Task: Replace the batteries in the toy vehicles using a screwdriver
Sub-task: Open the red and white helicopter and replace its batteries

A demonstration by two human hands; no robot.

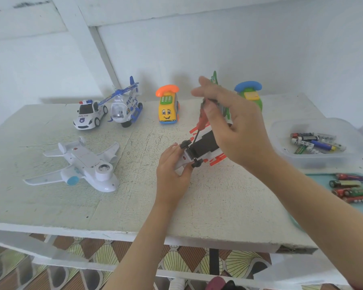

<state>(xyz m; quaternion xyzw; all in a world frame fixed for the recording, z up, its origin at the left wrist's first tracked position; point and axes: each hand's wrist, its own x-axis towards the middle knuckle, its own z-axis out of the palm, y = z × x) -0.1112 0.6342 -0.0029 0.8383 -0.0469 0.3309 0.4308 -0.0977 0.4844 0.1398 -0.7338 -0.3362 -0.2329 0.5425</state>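
As left hand point(172, 172) grips the toy vehicle point(203, 144), the right hand point(237, 128) pinches the screwdriver point(200, 125).

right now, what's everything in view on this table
police car: one, white, back left
helicopter: one, white and blue, back left
yellow phone car: one, orange handset, back centre
green phone toy: one, blue handset, back right
plane: one, white, near left
upturned toy vehicle: one, white and orange, centre
screwdriver: one, red handle, over vehicle
tub batteries: several, mixed, clear tub, right
tray batteries: several, red and green, teal tray, right
table: one, white
left hand: grips vehicle
right hand: holds screwdriver
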